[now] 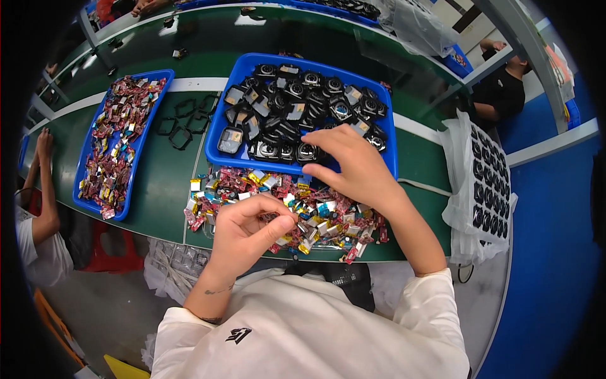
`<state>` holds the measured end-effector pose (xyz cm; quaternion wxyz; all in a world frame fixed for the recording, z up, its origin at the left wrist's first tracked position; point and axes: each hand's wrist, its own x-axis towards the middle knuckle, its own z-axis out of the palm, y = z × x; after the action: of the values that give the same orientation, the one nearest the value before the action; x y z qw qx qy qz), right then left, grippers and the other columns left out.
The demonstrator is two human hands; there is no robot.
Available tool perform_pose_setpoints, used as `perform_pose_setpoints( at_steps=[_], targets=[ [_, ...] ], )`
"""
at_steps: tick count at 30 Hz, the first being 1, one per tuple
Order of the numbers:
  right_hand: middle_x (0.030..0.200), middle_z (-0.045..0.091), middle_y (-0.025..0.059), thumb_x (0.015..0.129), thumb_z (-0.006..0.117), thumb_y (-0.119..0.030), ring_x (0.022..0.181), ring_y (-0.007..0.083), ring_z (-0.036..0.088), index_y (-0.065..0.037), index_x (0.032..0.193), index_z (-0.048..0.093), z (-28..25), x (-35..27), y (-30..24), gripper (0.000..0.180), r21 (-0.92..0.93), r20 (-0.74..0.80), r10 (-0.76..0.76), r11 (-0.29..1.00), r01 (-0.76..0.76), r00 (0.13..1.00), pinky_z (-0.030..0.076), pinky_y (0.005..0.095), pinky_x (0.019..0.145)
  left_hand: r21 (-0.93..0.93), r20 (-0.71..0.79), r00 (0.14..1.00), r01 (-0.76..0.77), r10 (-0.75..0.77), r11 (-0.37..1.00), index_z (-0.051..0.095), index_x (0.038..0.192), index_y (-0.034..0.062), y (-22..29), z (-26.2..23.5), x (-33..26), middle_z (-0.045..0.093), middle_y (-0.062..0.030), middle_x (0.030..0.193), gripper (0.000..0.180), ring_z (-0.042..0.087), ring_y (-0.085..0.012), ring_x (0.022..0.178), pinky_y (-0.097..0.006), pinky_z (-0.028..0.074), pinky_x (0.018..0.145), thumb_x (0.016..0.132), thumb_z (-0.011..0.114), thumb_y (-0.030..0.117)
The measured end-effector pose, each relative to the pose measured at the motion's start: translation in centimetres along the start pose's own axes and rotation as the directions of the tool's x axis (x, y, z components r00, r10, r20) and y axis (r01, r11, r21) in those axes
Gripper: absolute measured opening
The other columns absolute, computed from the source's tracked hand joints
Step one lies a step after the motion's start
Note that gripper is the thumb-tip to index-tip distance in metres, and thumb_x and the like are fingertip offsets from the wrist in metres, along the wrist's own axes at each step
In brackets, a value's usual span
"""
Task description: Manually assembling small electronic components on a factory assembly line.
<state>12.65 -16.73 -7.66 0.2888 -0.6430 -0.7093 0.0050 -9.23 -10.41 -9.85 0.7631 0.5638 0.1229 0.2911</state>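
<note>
Over the near side of a blue tray [237, 69] full of black watch cases [278, 101], my right hand [353, 165] has its thumb and index finger spread. One round-backed watch case [307, 153] lies between those fingertips, not visibly gripped. My left hand [249, 230] is closed in a pinch above a heap of small parts. Something small and dark shows by its fingertips, too small to name. The heap [334, 221] holds red circuit pieces and silver, yellow and blue bits on the green table, between the tray and my body.
On the left stands a long blue tray [165, 79] of similar red and silver parts. Black square frames [181, 136] lie beside it. A stack of trays with black round pieces [489, 183], wrapped in plastic, stands right. Co-workers' arms [47, 189] show left; another person [502, 88] sits right.
</note>
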Motion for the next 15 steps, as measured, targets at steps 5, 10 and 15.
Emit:
perform_pose_setpoints(
  at_steps=[5, 10, 15],
  targets=[
    [0.108, 0.061, 0.0094, 0.066, 0.080, -0.025, 0.097, 0.0269, 0.055, -0.004, 0.103, 0.063, 0.51, 0.11, -0.01, 0.045, -0.102, 0.052, -0.006, 0.995, 0.012, 0.999, 0.047, 0.0357, 0.084, -0.015, 0.023, 1.000, 0.002, -0.002, 1.000, 0.063, 0.091, -0.0055, -0.29, -0.60, -0.18, 0.061, -0.0087, 0.089, 0.007, 0.057, -0.0114, 0.082, -0.023, 0.048, 0.070, 0.084, 0.064, -0.002],
    [0.094, 0.060, 0.0072, 0.067, 0.077, -0.025, 0.088, 0.0254, 0.054, -0.006, 0.104, 0.063, 0.13, 0.32, -0.41, 0.044, -0.080, 0.043, 0.045, 0.996, -0.042, 0.998, 0.047, 0.0356, 0.077, -0.032, 0.043, 0.999, -0.009, 0.010, 0.999, 0.062, 0.090, -0.0055, -0.21, -0.42, 0.12, 0.060, -0.0095, 0.089, 0.007, 0.056, -0.0119, 0.083, -0.023, 0.047, 0.071, 0.084, 0.064, -0.001],
    [0.088, 0.061, 0.0081, 0.074, 0.071, -0.015, 0.084, 0.0263, 0.055, -0.007, 0.108, 0.063, 0.71, -0.17, -0.53, 0.036, 0.029, 0.124, 0.044, 0.998, -0.048, 0.991, 0.047, 0.0357, 0.075, 0.040, 0.065, 0.995, -0.079, 0.077, 0.996, 0.063, 0.085, -0.0048, -0.12, -0.15, 0.49, 0.062, -0.0126, 0.094, 0.004, 0.057, -0.0158, 0.088, -0.027, 0.047, 0.076, 0.082, 0.064, -0.003]
  ],
)
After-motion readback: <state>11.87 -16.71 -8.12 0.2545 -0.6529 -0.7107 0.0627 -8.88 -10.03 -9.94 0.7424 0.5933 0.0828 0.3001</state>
